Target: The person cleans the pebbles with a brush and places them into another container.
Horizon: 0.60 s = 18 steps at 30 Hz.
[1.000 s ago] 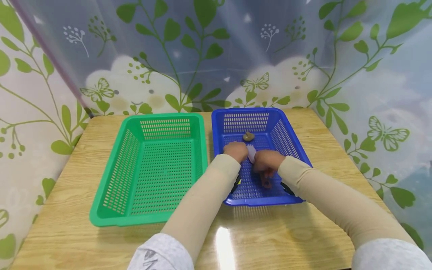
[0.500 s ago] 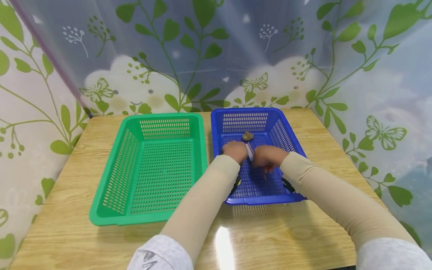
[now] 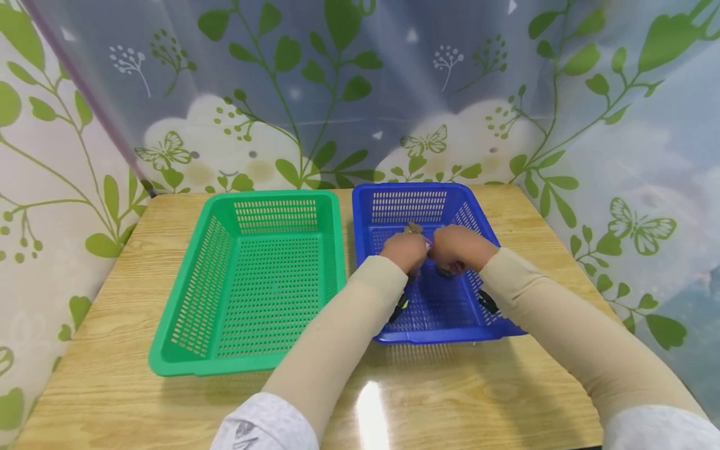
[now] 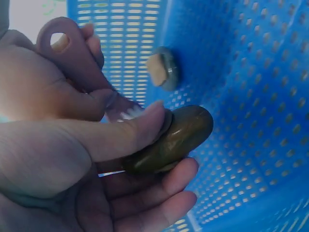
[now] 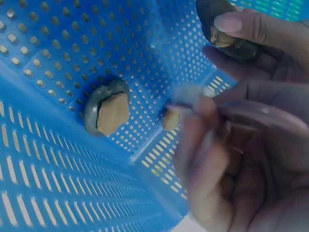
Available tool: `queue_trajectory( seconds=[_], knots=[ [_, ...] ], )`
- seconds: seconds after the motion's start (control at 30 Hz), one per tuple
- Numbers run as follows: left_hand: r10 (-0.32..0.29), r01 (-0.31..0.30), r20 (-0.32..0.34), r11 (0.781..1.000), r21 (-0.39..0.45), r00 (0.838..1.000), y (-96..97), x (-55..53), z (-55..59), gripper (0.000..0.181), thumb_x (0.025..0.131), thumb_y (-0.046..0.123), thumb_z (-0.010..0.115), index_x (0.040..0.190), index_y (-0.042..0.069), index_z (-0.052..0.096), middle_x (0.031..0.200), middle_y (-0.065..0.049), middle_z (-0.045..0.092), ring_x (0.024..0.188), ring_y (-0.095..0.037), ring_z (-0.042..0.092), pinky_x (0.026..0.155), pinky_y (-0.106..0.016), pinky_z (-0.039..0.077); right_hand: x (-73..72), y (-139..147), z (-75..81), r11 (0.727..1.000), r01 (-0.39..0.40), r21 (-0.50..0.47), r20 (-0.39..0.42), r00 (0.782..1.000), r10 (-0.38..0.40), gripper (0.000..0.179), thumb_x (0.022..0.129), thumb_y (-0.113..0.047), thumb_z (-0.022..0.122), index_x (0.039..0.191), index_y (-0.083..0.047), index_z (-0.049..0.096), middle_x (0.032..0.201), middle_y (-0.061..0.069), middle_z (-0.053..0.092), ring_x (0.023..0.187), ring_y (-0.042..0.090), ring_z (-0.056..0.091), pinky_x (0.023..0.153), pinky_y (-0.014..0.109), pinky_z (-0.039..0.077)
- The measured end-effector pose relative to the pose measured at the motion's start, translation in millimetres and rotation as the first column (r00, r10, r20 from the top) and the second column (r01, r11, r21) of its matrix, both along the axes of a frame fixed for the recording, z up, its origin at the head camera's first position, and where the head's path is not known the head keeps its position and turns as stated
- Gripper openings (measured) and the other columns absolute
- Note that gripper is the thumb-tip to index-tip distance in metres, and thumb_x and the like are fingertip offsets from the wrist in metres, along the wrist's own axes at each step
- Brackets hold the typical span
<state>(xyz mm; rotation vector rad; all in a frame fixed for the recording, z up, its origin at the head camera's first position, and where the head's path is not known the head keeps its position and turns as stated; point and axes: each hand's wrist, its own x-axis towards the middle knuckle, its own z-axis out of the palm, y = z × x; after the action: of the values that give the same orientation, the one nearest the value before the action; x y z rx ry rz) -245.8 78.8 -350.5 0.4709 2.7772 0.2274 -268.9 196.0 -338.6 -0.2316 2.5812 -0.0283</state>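
Observation:
Both hands work inside the blue basket. My left hand grips a smooth, dark brown-green, stone-like oval, thumb on top and fingers beneath. A tan patch on this oval shows in the right wrist view. My right hand holds a brush by its pinkish-brown handle, which has a hole at its end. The white bristles are blurred and close to the left hand; whether they touch the oval I cannot tell. In the head view, the hands mostly hide brush and oval.
On the basket floor lies a grey-green oval with a tan patch. A small tan piece shows near the brush. To the left, a green basket stands on the wooden table. A patterned curtain hangs behind.
Both hands have shifted slightly right, the right one also farther into the basket. The white bristles, plain between the hands earlier, are now mostly hidden in the head view.

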Motion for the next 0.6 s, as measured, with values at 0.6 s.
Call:
queue_trajectory(
  seconds=[0.6],
  knots=[
    [0.177, -0.276, 0.262, 0.87, 0.409, 0.949, -27.3, -29.6, 23.7, 0.04, 0.087, 0.021, 0.075, 0.117, -0.001, 0.061, 0.111, -0.014, 0.066, 0.081, -0.023, 0.072, 0.065, -0.03, 0.058, -0.3, 27, 6.2, 0.954, 0.032, -0.299, -0.348, 0.927, -0.14, 0.028, 0.097, -0.021, 0.036, 0.093, 0.0, 0.053, 0.08, 0.013, 0.055, 0.067, 0.028, 0.055, 0.062, 0.04, 0.045]
  ],
)
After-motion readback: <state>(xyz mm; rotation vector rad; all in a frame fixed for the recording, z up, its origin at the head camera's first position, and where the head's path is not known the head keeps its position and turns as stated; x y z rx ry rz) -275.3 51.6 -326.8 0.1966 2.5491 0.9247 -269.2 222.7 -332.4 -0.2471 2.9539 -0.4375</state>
